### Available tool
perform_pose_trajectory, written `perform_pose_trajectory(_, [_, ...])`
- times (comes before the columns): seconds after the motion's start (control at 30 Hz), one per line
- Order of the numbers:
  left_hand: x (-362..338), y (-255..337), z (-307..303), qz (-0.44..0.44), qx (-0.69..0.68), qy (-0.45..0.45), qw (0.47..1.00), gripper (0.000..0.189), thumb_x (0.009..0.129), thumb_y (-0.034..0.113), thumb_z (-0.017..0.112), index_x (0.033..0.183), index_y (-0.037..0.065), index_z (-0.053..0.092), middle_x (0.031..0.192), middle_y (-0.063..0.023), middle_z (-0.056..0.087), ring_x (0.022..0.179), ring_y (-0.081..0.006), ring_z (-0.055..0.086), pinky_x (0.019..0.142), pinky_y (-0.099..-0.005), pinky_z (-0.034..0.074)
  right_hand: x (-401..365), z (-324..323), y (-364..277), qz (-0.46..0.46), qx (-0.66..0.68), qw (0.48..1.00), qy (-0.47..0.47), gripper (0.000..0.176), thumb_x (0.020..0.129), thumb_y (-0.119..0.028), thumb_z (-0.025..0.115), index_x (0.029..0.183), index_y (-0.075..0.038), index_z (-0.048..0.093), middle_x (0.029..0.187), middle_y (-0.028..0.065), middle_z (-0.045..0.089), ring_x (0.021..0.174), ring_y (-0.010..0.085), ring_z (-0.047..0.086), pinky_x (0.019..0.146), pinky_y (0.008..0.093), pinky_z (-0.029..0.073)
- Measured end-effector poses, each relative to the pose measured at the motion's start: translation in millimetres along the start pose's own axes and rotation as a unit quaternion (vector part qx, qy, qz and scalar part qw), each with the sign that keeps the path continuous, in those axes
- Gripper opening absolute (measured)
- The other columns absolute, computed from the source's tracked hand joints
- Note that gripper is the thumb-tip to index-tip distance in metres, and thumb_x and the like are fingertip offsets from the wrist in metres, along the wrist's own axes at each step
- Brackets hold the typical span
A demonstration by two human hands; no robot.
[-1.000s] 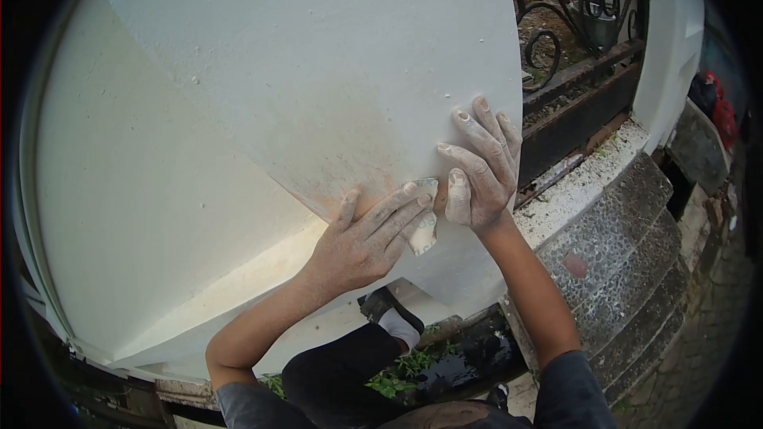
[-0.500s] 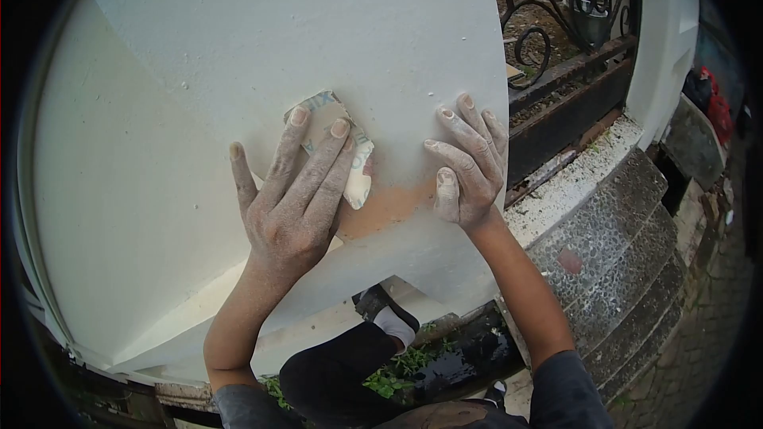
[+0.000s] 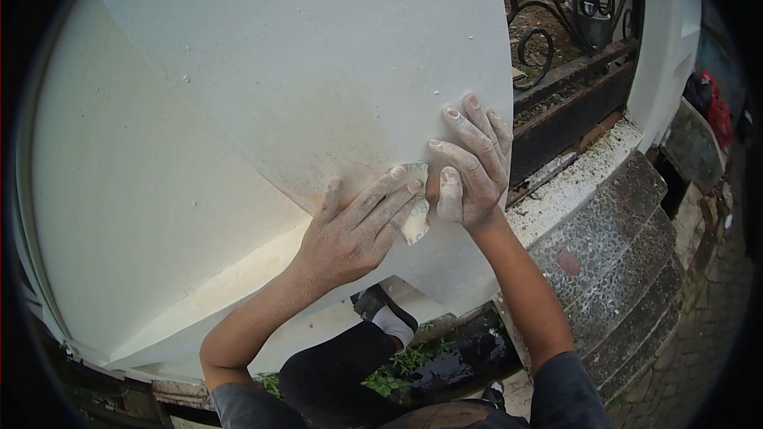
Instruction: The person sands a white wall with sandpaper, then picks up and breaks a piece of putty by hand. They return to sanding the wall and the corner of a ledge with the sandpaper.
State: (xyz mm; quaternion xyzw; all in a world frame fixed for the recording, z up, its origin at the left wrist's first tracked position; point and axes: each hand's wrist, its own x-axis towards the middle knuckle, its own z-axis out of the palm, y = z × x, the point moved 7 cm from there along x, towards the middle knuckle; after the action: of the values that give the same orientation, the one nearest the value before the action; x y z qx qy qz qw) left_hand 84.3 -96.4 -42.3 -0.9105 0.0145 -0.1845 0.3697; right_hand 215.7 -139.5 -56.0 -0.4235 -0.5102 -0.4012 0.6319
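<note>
Under the fingers of my left hand (image 3: 350, 237), a piece of sandpaper (image 3: 416, 226) is pressed against the white painted wall (image 3: 302, 40). Its pale back carries printed letters, and my fingers hide much of it. The hand lies over the wall's lower edge, beside a brownish bare patch that is mostly covered. My right hand (image 3: 477, 165) rests on the wall near its right end with fingers apart, holding nothing. Pale dust coats both hands.
A black iron gate (image 3: 568, 83) with scrollwork stands right of the wall. Stone steps (image 3: 600, 270) descend at the right. Below are my foot (image 3: 385, 308), green plants (image 3: 389, 381) and a dark wet channel (image 3: 465, 357). A red bag (image 3: 718, 115) lies far right.
My left hand has slid down and to the right with the sandpaper, closer to my right hand, uncovering a smudged area of wall. My right hand stays in place on the wall.
</note>
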Motion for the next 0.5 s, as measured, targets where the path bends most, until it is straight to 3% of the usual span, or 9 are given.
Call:
perform_pose_trajectory(0.03, [0.7,-8.6,-8.4,-0.004,0.022,0.031,0.999,0.025,0.083,0.024,0.051,0.106,0.019,0.060,0.127,0.0032,0.051,0.124,-0.0151,0.039,0.106,-0.0562,-0.005,0.1,0.2,-0.7,-0.001,-0.007,1.000,-0.001,0.018,0.078,-0.016,0.046,0.084,-0.013,0.062,0.114,0.0100,0.059,0.119,0.0293,0.047,0.102,0.0438,0.024])
perform_pose_trajectory(0.1, [-0.3,-39.1,-24.9,-0.040,0.069,0.106,0.991,0.025,0.084,0.025,0.050,0.106,0.018,0.061,0.128,0.0029,0.050,0.125,-0.0144,0.038,0.106,-0.0570,-0.001,-0.3,-1.4,0.1,-0.004,-0.014,1.000,-0.002,0.018,0.078,-0.015,0.046,0.084,-0.013,0.063,0.114,0.0101,0.059,0.119,0.0293,0.047,0.102,0.0437,0.024])
perform_pose_trajectory(0.17, [-0.1,-35.6,-32.4,-0.103,0.082,0.117,0.984,0.026,0.085,0.026,0.047,0.105,0.016,0.061,0.129,0.0014,0.050,0.125,-0.0146,0.038,0.106,-0.0558,0.000,-1.0,0.1,-0.1,-0.008,-0.007,1.000,0.005,0.018,0.077,-0.015,0.046,0.084,-0.013,0.063,0.114,0.0103,0.059,0.119,0.0293,0.046,0.102,0.0437,0.024])
perform_pose_trajectory(0.27, [-5.1,13.1,10.0,0.006,0.012,-0.027,1.000,0.027,0.085,0.027,0.047,0.106,0.016,0.061,0.126,0.0019,0.052,0.124,-0.0159,0.039,0.108,-0.0537,-0.003,0.1,-0.8,0.4,-0.001,0.003,1.000,0.005,0.019,0.077,-0.014,0.046,0.084,-0.012,0.063,0.113,0.0103,0.059,0.120,0.0291,0.046,0.103,0.0434,0.024])
perform_pose_trajectory(0.3, [-3.0,17.7,12.8,0.043,0.027,-0.037,0.998,0.029,0.085,0.029,0.046,0.106,0.017,0.061,0.123,0.0028,0.054,0.123,-0.0164,0.040,0.109,-0.0528,-0.003,0.5,-1.4,-0.3,-0.003,0.002,1.000,0.002,0.019,0.077,-0.015,0.046,0.084,-0.012,0.063,0.113,0.0104,0.059,0.120,0.0291,0.046,0.103,0.0434,0.023])
perform_pose_trajectory(0.43, [6.1,-43.8,-41.7,-0.085,0.085,0.116,0.986,0.027,0.083,0.026,0.050,0.106,0.018,0.060,0.124,0.0035,0.054,0.124,-0.0166,0.040,0.108,-0.0550,0.002,0.8,-0.8,1.1,-0.006,-0.008,1.000,0.003,0.019,0.077,-0.016,0.045,0.084,-0.012,0.063,0.114,0.0106,0.059,0.120,0.0289,0.045,0.103,0.0435,0.023])
perform_pose_trajectory(0.5, [4.2,-40.2,-34.4,-0.121,0.054,0.118,0.984,0.026,0.082,0.024,0.051,0.105,0.018,0.060,0.124,0.0038,0.053,0.124,-0.0159,0.040,0.108,-0.0551,0.001,-1.9,0.3,-0.1,-0.003,-0.003,1.000,0.001,0.019,0.077,-0.016,0.045,0.084,-0.012,0.063,0.114,0.0106,0.059,0.120,0.0288,0.045,0.103,0.0435,0.023])
